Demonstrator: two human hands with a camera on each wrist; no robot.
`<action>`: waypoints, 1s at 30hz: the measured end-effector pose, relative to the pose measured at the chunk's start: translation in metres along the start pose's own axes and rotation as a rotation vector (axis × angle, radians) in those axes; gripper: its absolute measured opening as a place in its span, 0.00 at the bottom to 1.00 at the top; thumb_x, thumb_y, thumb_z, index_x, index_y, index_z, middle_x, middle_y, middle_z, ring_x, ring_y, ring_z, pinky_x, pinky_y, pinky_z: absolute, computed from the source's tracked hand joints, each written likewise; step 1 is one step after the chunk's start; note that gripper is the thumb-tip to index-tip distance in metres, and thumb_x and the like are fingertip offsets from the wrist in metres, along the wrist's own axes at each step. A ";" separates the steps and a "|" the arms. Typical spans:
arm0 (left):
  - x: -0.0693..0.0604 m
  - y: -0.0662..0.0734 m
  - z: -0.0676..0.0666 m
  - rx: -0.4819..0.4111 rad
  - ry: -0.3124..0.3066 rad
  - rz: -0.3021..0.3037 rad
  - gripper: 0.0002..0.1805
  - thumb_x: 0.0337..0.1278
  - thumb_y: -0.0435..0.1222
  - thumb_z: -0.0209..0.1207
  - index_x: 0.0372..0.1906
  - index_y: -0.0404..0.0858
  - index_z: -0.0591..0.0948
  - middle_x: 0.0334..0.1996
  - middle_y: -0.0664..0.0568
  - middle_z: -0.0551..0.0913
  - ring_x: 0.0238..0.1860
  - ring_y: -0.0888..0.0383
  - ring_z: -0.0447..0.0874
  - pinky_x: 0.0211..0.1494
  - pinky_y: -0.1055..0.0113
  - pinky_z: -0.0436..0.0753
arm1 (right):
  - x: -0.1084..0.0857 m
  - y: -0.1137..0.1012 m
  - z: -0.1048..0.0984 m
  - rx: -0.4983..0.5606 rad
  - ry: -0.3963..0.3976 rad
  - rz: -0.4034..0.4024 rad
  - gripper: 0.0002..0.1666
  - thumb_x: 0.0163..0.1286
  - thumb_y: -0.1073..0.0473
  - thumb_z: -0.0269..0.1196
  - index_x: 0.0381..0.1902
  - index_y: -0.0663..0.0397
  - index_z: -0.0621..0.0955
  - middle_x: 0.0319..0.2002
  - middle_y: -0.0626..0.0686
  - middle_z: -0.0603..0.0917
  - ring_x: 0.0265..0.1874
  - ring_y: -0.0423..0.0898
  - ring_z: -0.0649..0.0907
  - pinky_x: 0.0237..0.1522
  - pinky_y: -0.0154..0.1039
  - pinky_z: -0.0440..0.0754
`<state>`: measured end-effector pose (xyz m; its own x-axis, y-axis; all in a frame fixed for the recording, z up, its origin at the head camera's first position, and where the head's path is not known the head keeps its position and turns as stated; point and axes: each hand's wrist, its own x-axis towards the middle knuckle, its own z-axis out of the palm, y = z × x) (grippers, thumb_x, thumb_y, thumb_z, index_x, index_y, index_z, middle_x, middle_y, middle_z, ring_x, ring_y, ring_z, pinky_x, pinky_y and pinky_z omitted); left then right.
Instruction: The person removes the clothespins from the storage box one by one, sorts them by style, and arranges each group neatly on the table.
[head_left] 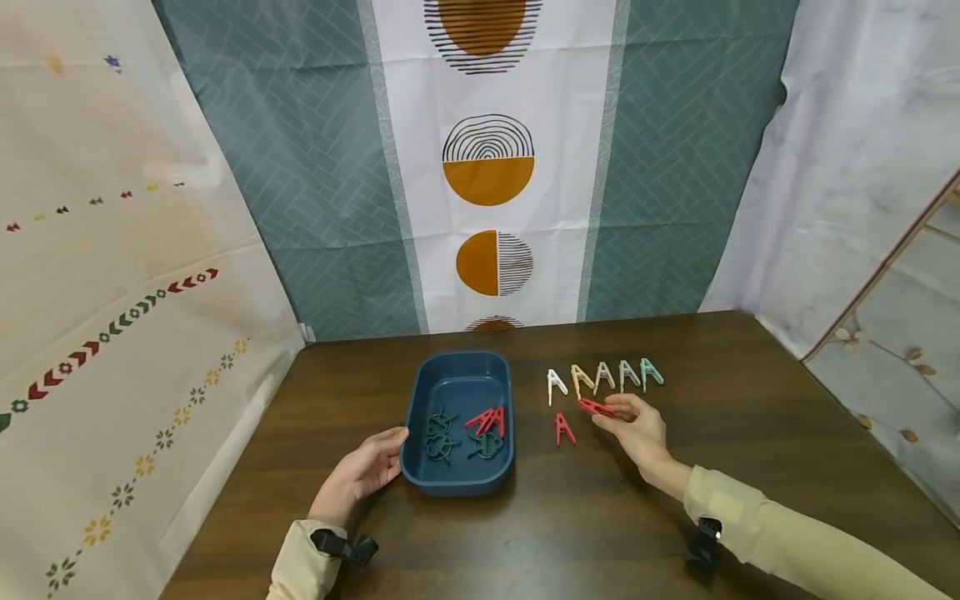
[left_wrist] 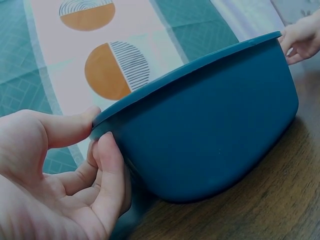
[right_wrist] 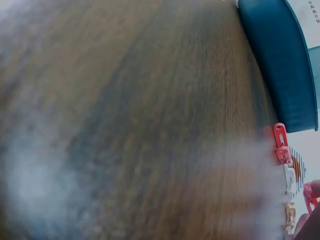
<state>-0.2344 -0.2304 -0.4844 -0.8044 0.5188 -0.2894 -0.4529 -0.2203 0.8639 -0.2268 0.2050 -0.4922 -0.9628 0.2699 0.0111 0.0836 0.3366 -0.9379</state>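
Observation:
My left hand (head_left: 369,463) pinches the left rim of a blue bin (head_left: 457,487); in the left wrist view the thumb of the hand (left_wrist: 65,170) lies on the rim of the bin (left_wrist: 200,125). Inside the bin are two red clips (head_left: 491,419) and several dark green ones (head_left: 440,448). Right of it, my right hand (head_left: 641,435) holds a red clip (head_left: 596,407) between thumb and fingers, just below the row. Another red clip (head_left: 564,429) lies to its left, below a white clip (head_left: 556,386). The right wrist view shows the held clip (right_wrist: 309,196) at the edge.
The upper row also has a yellow clip (head_left: 581,380), two pale clips (head_left: 603,377) (head_left: 628,375) and a teal clip (head_left: 651,371). Patterned cloths (head_left: 337,208) hang behind and beside the brown table (head_left: 570,533).

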 end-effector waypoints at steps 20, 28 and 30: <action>0.000 0.000 0.001 0.004 0.005 0.001 0.10 0.77 0.37 0.41 0.55 0.41 0.67 0.34 0.60 0.82 0.36 0.68 0.81 0.42 0.76 0.81 | 0.002 0.003 -0.003 -0.214 -0.155 -0.058 0.28 0.51 0.54 0.76 0.46 0.62 0.80 0.40 0.61 0.87 0.35 0.47 0.84 0.35 0.39 0.83; 0.001 0.000 0.002 0.001 0.004 0.002 0.09 0.77 0.37 0.40 0.53 0.42 0.67 0.33 0.60 0.82 0.34 0.69 0.80 0.40 0.77 0.81 | 0.001 0.003 0.001 -0.104 -0.237 -0.066 0.15 0.62 0.67 0.66 0.46 0.69 0.78 0.39 0.64 0.85 0.31 0.43 0.85 0.29 0.35 0.85; 0.001 -0.001 0.001 -0.007 -0.004 0.005 0.09 0.77 0.37 0.39 0.52 0.42 0.68 0.33 0.60 0.82 0.33 0.69 0.81 0.40 0.77 0.81 | 0.001 0.003 0.002 -0.089 -0.252 -0.059 0.14 0.63 0.68 0.64 0.46 0.69 0.78 0.40 0.63 0.85 0.32 0.44 0.85 0.30 0.35 0.85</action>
<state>-0.2341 -0.2287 -0.4851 -0.8049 0.5213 -0.2836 -0.4520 -0.2288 0.8622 -0.2284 0.2046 -0.4954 -0.9993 0.0181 -0.0328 0.0374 0.4259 -0.9040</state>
